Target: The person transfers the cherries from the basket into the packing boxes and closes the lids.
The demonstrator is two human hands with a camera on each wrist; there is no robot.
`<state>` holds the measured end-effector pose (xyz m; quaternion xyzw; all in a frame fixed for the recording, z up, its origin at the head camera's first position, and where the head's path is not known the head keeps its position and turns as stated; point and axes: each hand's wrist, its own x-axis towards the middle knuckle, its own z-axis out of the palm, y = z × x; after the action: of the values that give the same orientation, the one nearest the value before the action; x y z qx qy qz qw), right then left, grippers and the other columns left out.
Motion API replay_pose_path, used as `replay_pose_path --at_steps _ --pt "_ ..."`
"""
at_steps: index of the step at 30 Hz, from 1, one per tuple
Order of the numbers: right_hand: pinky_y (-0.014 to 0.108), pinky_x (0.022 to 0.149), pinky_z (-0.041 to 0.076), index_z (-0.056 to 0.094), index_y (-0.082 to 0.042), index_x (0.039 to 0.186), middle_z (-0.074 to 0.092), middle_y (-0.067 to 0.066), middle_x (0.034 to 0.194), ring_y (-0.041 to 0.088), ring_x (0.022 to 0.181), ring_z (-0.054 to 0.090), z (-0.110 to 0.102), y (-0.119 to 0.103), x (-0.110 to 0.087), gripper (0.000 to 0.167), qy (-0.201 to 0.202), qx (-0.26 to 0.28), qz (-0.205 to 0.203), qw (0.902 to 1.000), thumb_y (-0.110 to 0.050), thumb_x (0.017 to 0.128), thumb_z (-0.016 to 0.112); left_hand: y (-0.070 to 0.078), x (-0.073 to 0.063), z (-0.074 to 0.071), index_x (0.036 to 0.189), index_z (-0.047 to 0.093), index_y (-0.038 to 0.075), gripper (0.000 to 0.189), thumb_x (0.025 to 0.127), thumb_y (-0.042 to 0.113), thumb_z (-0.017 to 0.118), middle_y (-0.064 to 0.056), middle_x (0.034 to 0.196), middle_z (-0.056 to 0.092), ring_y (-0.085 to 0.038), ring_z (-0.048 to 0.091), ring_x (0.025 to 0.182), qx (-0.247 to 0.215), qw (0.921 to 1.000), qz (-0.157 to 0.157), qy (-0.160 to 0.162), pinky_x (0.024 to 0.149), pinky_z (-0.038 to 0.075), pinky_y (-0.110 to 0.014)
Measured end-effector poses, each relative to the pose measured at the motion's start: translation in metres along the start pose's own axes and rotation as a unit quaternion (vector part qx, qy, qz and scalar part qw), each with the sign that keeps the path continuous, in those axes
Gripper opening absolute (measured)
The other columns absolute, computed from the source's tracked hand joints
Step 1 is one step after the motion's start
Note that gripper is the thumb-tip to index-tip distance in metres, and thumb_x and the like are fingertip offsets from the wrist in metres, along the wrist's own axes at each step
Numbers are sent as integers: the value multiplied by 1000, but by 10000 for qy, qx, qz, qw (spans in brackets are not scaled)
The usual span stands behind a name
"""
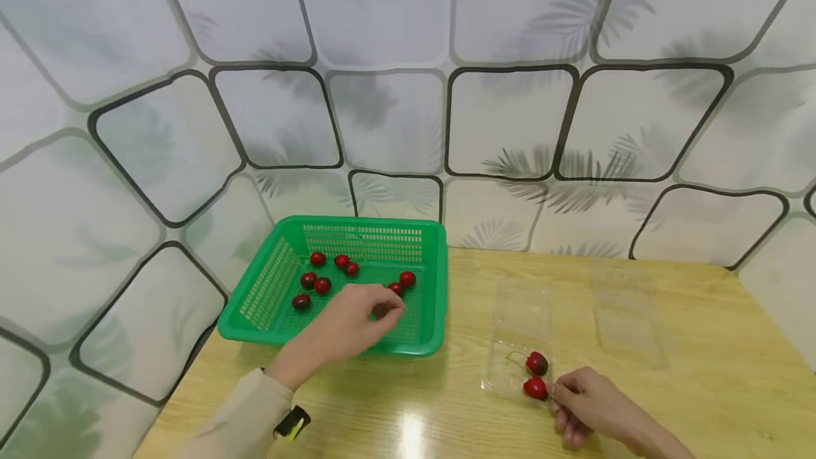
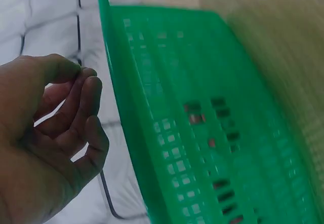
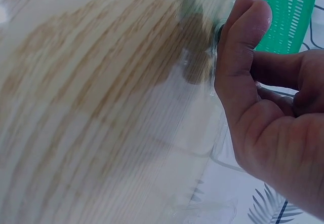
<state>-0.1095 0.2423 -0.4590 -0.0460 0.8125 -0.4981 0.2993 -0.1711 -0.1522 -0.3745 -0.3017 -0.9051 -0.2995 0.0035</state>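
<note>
My left hand [image 1: 353,321] is over the front right part of a green plastic basket [image 1: 441,289]. Its fingers curl toward the thumb, and the tips meet with nothing visible between them in the left wrist view. Behind the fingers shows a dark red cherry [image 1: 380,311]; two more cherries [image 1: 407,278] lie just beyond. At right, my right hand [image 1: 589,406] pinches the near right edge of a clear plastic box [image 1: 503,374]. Inside the box, a cherry with a green stem [image 1: 537,363] lies behind another cherry [image 1: 535,388], close to the right fingertips.
More cherries [image 1: 321,285] lie in the left half of the basket. A second clear plastic piece [image 1: 627,314] is on the wooden table [image 1: 714,346], right of the box. A patterned wall [image 1: 395,119] borders the table at the back and left.
</note>
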Motion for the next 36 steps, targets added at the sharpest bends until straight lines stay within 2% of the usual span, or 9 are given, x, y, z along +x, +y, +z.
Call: replay_pose_path --at_steps 4,11,16,21,24,27,30,33,36 --pt "25 51 56 64 2 85 66 2 67 8 56 64 0 0 -1 33 1 62 -17 10000 -15 108 48 -22 4 -11 105 78 17 15 101 17 64 6 94 75 -1 63 78 397 9978 -518 67 69 53 -22" --pt "24 52 56 64 3 86 66 3 68 9 57 64 -3 0 -1 33 -67 113 -17 9999 -15 108 48 -45 7 -14 114 76 9 20 101 15 63 -3 104 76 -7 65 74 508 9906 -1079 -668 64 52 -27" --pt "25 52 57 64 2 86 66 2 68 9 57 64 -3 0 -1 33 -34 74 21 10000 -16 108 48 -51 10 -9 120 74 6 24 100 10 62 -8 119 75 -20 70 101 485 9829 -1349 -1156 84 57 -38" --pt "25 52 56 64 2 85 66 2 67 9 56 64 1 0 0 32 29 54 63 10000 -16 108 49 -57 11 -5 123 73 6 27 99 9 62 -12 133 69 -30 64 121 514 9730 -1625 -1555 95 54 -45" --pt "25 52 56 64 2 86 66 2 67 9 56 64 2 -1 0 32 47 45 78 9999 -15 108 48 -59 12 -2 125 73 6 27 100 10 63 -13 134 68 -22 67 98 531 9695 -1752 -1631 88 53 -40" --pt "25 52 57 64 2 86 66 2 68 9 57 64 2 -1 0 32 55 37 80 9999 -16 108 48 -61 14 0 127 71 5 29 100 10 63 -12 128 70 -12 46 61 514 9671 -1833 -1689 74 46 -33" --pt "25 52 57 64 2 86 66 2 68 9 57 64 1 0 0 32 59 28 69 10000 -16 108 48 -62 15 2 128 70 3 30 99 10 63 -13 120 73 -11 32 52 493 9661 -1857 -1725 69 44 -30" --pt "25 52 57 64 2 86 65 2 68 9 57 64 1 1 -1 32 55 39 77 9999 -16 108 48 -62 15 3 125 71 -1 30 96 8 66 -16 121 73 -11 46 60 528 9685 -1757 -1686 72 48 -31" --pt "25 52 57 64 2 86 65 2 68 9 57 64 1 2 0 32 57 51 85 9999 -16 108 48 -62 15 3 122 72 -2 30 94 6 70 -15 125 73 -14 66 87 627 9727 -1577 -1580 80 57 -34"
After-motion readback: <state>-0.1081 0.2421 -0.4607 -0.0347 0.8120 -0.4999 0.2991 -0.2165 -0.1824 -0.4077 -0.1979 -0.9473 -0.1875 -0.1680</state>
